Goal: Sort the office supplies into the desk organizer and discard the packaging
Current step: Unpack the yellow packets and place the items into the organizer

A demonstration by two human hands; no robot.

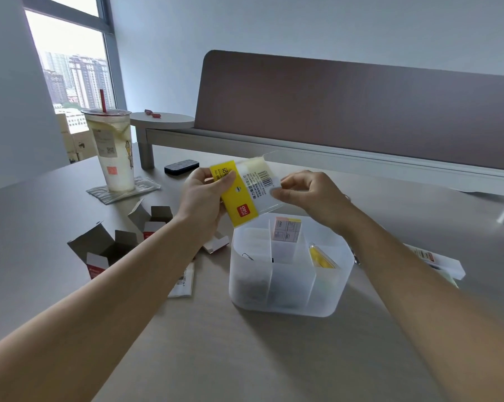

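Above the organizer I hold a yellow-and-clear pack of sticky notes. My left hand grips its yellow end, thumb on the front. My right hand pinches the clear wrapper at its right edge. Below stands the frosted desk organizer, split into compartments. One holds paper clips, another a small printed box, and the right one a yellow item.
Opened red-and-white cardboard boxes lie on the desk to the left, with a flat wrapper beside them. A lidded drink cup stands on a coaster at the back left, near a dark eraser. Another white pack lies at the right.
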